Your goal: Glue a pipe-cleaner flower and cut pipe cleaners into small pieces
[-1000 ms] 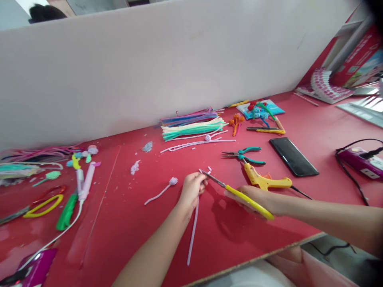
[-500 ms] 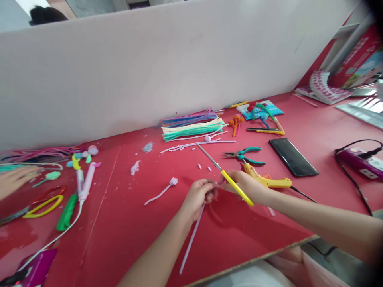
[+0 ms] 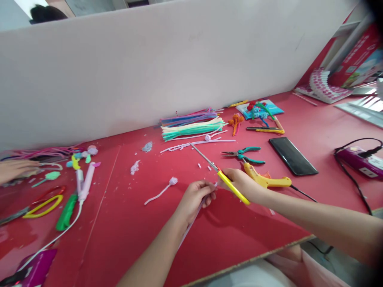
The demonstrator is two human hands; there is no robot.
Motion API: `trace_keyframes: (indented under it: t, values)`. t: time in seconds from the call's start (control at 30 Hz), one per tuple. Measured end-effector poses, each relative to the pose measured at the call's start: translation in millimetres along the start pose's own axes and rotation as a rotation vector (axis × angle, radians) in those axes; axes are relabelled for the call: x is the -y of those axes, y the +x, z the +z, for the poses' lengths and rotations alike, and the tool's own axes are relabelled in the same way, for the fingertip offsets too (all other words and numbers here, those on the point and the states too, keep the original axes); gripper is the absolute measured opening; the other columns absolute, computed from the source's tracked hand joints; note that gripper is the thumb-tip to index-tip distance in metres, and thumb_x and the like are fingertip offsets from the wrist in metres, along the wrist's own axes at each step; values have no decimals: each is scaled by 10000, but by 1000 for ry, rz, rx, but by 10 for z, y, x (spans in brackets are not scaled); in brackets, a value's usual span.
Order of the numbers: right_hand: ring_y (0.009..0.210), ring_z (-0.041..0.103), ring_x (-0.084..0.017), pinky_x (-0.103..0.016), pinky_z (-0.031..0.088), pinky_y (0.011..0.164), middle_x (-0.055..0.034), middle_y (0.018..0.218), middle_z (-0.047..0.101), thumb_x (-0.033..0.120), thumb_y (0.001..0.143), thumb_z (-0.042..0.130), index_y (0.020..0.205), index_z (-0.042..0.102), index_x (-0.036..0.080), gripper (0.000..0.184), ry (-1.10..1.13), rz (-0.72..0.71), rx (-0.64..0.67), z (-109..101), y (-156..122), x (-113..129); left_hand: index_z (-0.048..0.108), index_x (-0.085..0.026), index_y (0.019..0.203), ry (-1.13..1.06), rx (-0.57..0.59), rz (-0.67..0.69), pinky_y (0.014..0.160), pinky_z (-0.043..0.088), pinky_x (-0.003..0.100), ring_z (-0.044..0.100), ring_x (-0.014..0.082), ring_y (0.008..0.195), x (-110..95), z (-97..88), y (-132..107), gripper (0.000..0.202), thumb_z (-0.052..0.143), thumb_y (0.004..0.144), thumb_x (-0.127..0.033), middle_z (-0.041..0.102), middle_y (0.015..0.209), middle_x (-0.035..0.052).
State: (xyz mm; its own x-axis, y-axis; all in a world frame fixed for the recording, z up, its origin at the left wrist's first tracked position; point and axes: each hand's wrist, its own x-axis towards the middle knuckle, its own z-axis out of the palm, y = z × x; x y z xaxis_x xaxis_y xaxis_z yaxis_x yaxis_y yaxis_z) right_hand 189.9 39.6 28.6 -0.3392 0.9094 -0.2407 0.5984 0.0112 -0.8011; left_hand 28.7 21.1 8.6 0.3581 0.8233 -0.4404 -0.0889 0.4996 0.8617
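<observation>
My left hand [image 3: 196, 197] is closed in a pinch on the top end of a pale lilac pipe cleaner [image 3: 191, 222], which runs down under the hand toward the table's front edge. My right hand [image 3: 243, 185] grips yellow-handled scissors [image 3: 220, 174], whose blades point up and left and look closed. The fingertips of both hands nearly meet at the pipe cleaner's end. Small cut lilac bits [image 3: 200, 165] lie just beyond the hands.
On the red table [image 3: 125, 223] lie a lilac stem with a curled tip [image 3: 161, 191], teal pliers [image 3: 243, 155], a yellow glue gun [image 3: 265, 179], a black phone [image 3: 293, 156] and pipe cleaner bundles [image 3: 193, 125]. Another person's hand [image 3: 13, 169] rests at far left. A white partition [image 3: 149, 67] stands behind.
My right hand brought the scissors from low at the right up to my left hand, the blades swinging to point up and left. Another person's hand came in at the far left.
</observation>
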Motion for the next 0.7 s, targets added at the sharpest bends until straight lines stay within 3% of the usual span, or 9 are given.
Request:
trace_keyframes:
  t: [0.1,0.23,0.4,0.7]
  values:
    - [459,390,-76,-194,268,422,42,511,444,331,742,397,685,464,158,194,6,18,3,-34,-6,-16,542,-123,700,28,1,41,343,209,166,395,42,382,-9,-11,0,155,542,688,-278,536,547,11]
    - [472,396,-85,-205,288,434,42,536,429,468,728,424,665,459,170,307,-101,44,53,-144,-112,-53,524,-141,710,-7,-97,109,332,170,157,356,25,367,-46,-60,10,186,540,697,-326,517,558,-13]
    - [620,513,-147,-261,364,626,-16,682,550,540,760,345,752,519,189,392,-297,58,173,-239,-319,-109,513,-161,749,-125,-228,177,327,101,156,253,3,314,-92,-126,48,202,560,683,-346,492,534,-41]
    - [612,520,-154,-247,370,588,-35,659,571,583,733,367,759,576,178,456,-220,142,206,-164,-350,-85,536,-127,677,-169,-222,216,339,89,174,221,-1,320,-147,-92,61,135,521,705,-258,505,518,-15]
